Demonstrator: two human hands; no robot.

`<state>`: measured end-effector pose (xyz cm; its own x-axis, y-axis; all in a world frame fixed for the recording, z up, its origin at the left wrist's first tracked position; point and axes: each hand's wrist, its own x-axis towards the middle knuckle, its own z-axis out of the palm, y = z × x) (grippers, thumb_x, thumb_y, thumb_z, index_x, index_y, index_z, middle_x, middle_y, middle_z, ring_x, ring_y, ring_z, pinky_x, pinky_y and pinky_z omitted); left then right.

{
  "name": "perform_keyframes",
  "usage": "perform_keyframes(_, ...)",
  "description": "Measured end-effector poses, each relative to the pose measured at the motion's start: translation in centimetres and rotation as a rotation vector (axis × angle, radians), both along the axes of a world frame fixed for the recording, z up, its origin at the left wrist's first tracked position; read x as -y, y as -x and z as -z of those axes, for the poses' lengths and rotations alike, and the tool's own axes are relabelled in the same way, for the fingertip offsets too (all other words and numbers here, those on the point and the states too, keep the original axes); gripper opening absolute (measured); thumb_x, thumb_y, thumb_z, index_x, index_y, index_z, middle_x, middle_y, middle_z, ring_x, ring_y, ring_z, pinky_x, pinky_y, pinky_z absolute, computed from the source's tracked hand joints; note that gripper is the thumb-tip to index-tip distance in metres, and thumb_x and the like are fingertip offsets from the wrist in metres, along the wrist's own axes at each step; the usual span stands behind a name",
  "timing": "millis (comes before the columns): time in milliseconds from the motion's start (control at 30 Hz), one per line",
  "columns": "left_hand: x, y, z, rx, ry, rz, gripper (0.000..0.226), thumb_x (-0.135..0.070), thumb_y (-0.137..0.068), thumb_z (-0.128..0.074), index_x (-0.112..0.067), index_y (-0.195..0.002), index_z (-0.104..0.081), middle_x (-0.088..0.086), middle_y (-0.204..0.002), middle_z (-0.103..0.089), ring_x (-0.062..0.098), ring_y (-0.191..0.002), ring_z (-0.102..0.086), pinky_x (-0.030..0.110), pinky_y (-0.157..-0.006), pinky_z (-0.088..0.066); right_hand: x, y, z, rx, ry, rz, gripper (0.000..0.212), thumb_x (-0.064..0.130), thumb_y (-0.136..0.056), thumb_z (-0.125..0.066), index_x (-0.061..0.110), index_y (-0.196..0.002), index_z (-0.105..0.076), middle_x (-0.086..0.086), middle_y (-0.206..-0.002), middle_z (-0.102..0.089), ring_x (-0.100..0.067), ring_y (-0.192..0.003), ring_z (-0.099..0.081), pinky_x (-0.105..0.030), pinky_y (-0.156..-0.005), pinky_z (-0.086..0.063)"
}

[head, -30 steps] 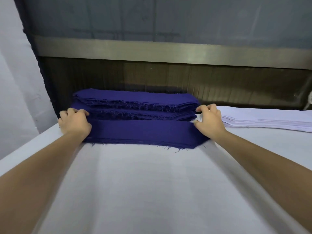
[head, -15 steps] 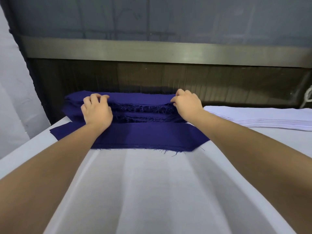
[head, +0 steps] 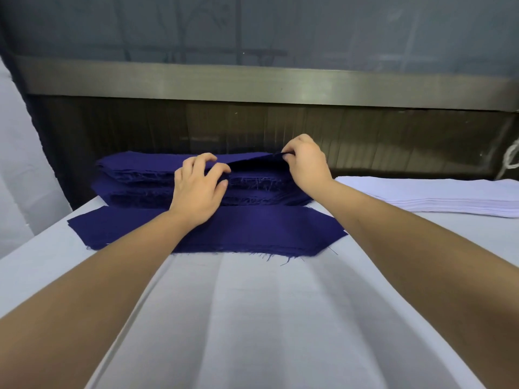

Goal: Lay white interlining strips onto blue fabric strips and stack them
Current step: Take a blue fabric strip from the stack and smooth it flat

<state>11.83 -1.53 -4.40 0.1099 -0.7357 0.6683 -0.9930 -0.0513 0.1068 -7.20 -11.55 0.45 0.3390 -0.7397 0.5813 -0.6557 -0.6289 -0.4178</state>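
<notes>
White interlining stack, right of the blue stack, is cut off at the frame edge. Single blue strip lies flat in front of the blue stack. Right hand pinches the stack's top strip, lifting its edge. Left hand, fingers loosely spread, rests on the stack's front.

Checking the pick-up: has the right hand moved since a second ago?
Yes. The right hand went from the flat strip's right end up onto the blue pile, pinching its top layer.

My 2 forearms are bare, with no sleeves; my left hand and right hand wear nothing.
</notes>
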Motion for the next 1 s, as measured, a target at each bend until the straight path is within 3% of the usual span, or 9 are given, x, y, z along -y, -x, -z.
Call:
perform_keyframes(200,0.2,0.7,-0.1,0.029,-0.020,-0.053,0.037,-0.034,-0.098,-0.041,-0.023,-0.131,-0.051,0.005,-0.148,-0.030,0.028,-0.132,-0.023,0.042,-0.102,-0.018,-2.0,0.6,-0.5,0.086,-0.033,-0.094,0.013,0.013,-0.098,-0.041,0.018,-0.092,-0.051,-0.003,-0.093,-0.060,-0.024,-0.086,-0.063,-0.036,-0.077,-0.050)
perform_keyframes(300,0.4,0.8,-0.4,0.018,-0.033,-0.121,0.035,-0.035,-0.099,-0.038,-0.017,-0.122,-0.057,0.003,-0.151,-0.025,0.029,-0.133,-0.020,0.044,-0.101,-0.019,-2.9,1.9,-0.1,0.084,-0.039,-0.143,0.012,0.014,-0.098,-0.040,0.018,-0.091,-0.048,-0.007,-0.089,-0.064,-0.026,-0.082,-0.064,-0.043,-0.077,-0.052)
perform_keyframes(400,0.1,0.9,-0.5,-0.007,-0.048,-0.149,0.035,-0.035,-0.099,-0.038,-0.015,-0.115,-0.061,-0.002,-0.149,-0.030,0.026,-0.132,-0.021,0.043,-0.100,-0.018,-3.4,4.2,0.8,0.088,-0.045,-0.151,0.012,0.011,-0.097,-0.040,0.013,-0.096,-0.052,-0.011,-0.089,-0.066,-0.029,-0.083,-0.064,-0.045,-0.077,-0.052)
perform_keyframes(533,-1.1,1.6,0.0,0.038,-0.034,-0.137,0.030,-0.022,-0.094,-0.049,-0.019,-0.122,-0.059,-0.006,-0.138,-0.045,0.022,-0.129,-0.030,0.039,-0.094,-0.018,-3.8,8.6,2.1,0.136,-0.107,-0.189,0.011,0.008,-0.095,-0.045,0.013,-0.093,-0.054,-0.011,-0.088,-0.067,-0.031,-0.086,-0.064,-0.045,-0.080,-0.050)
perform_keyframes(700,-2.5,4.7,0.8,0.326,0.182,-0.004,0.028,0.003,-0.072,-0.069,-0.016,-0.092,-0.074,-0.001,-0.102,-0.068,0.027,-0.092,-0.061,0.039,-0.081,-0.020,-4.6,14.5,4.5,0.168,-0.158,-0.193,0.010,0.007,-0.096,-0.047,0.010,-0.094,-0.057,-0.003,-0.086,-0.065,-0.029,-0.087,-0.064,-0.045,-0.084,-0.049)
perform_keyframes(867,-2.5,7.2,1.7,0.590,0.234,0.198,0.037,0.012,-0.064,-0.064,-0.018,-0.083,-0.074,-0.002,-0.086,-0.070,0.021,-0.065,-0.063,0.036,-0.080,-0.025,-5.7,19.3,6.3,0.330,-0.225,-0.155,0.030,0.027,-0.100,-0.036,0.020,-0.081,-0.058,0.001,-0.078,-0.065,-0.008,-0.075,-0.064,-0.026,-0.075,-0.049)
perform_keyframes(1000,-2.6,9.0,1.4,0.718,0.199,0.309,0.044,0.016,-0.059,-0.062,-0.016,-0.087,-0.073,0.001,-0.084,-0.069,0.022,-0.061,-0.061,0.034,-0.077,-0.028,-5.6,21.9,6.6,0.412,-0.296,-0.052,0.041,0.036,-0.100,-0.036,0.014,-0.076,-0.061,-0.004,-0.075,-0.065,-0.019,-0.069,-0.067,-0.031,-0.074,-0.052)
